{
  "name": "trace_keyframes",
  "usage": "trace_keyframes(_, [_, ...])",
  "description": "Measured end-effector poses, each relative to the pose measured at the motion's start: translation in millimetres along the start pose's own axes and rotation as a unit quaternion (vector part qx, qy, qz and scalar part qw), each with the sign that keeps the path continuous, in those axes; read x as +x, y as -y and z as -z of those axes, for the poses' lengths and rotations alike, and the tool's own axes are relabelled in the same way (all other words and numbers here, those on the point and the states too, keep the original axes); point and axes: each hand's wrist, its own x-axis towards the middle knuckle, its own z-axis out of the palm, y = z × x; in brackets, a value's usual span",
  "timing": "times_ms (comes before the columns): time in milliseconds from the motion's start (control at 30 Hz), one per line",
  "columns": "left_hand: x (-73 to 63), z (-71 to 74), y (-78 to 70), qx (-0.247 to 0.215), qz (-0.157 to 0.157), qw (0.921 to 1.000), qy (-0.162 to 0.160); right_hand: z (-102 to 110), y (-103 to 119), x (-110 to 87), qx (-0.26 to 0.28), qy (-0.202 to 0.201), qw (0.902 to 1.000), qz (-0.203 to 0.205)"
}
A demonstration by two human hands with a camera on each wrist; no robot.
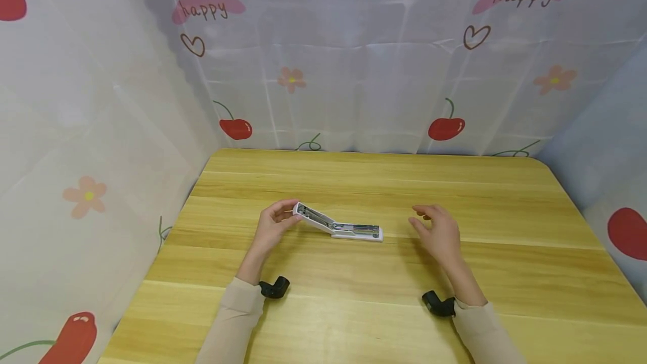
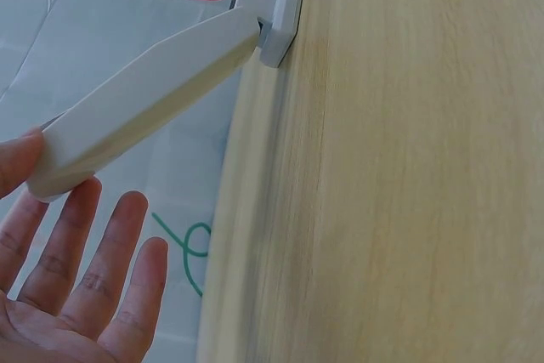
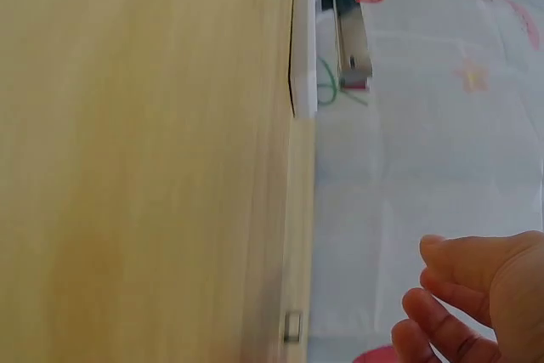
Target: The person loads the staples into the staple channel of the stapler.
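A white stapler (image 1: 356,232) lies on the wooden table, its top cover (image 1: 314,217) swung far back to the left and slanting up. The metal staple channel (image 1: 356,227) shows along the base. My left hand (image 1: 273,226) pinches the raised end of the cover between thumb and fingers. In the left wrist view the thumb is on one side of the cover (image 2: 140,99), with the lower fingers spread beneath. To the right of the base, apart from it, my right hand (image 1: 438,236) hovers with loosely bent fingers and holds nothing.
The wooden table (image 1: 354,308) reaches back to a printed curtain (image 1: 354,72); another hangs at the left. In the right wrist view a small, dark-outlined rectangular thing (image 3: 292,326) shows by the table surface. Black wrist cameras (image 1: 275,287) sit at both sleeves.
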Motion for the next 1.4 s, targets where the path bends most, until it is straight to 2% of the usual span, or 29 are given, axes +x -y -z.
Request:
trace_keyframes(267, [-0.3,0.6,0.5,0.005,-0.005,1.0,0.001,17.9,-19.7,-0.3,-0.001,-0.038,0.998,-0.051])
trace_keyframes(400, [-0.4,0.8,1.2,0.006,-0.007,1.0,-0.002,23.4,-27.8,0.2,-0.006,-0.041,0.9962,-0.077])
trace_keyframes(633, [-0.4,0.4,0.9,0.009,-0.01,0.9999,-0.004,27.3,-38.3,-0.8,-0.014,-0.011,0.9923,-0.123])
trace_keyframes(1100, [-0.8,0.4,0.6,0.012,-0.008,0.9999,-0.004,23.0,-47.3,-4.3,-0.048,0.072,0.9758,-0.201])
trace_keyframes(1267, [-0.8,0.6,0.6,0.013,-0.008,0.9999,-0.002,21.1,-48.4,-5.8,-0.053,0.091,0.9742,-0.2])
trace_keyframes(1400, [-1.0,0.7,0.4,0.01,-0.005,0.9999,0.001,20.4,-49.0,-7.1,-0.054,0.086,0.9768,-0.189])
